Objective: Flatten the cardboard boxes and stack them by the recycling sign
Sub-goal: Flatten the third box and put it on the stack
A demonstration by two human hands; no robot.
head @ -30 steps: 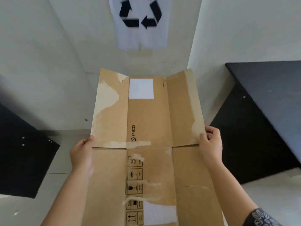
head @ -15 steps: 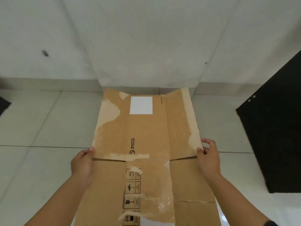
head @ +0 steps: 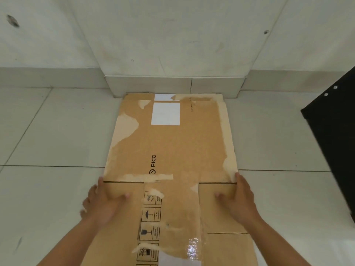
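"PICO" printed in black on the flattened cardboard box (head: 172,146); smaller print unreadable

The person's 2 forearms were bare to the frame's lower edge; the left hand (head: 104,204) and right hand (head: 240,200) wore nothing.

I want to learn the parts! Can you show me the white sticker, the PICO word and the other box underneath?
white sticker (head: 165,113), head view, its middle.
PICO word (head: 153,160), head view, on the letters.
box underneath (head: 138,96), head view, its far strip peeking out.

Wall plinth (head: 172,84) blocks ahead; black panel (head: 334,143) right; bare floor (head: 53,131) left.
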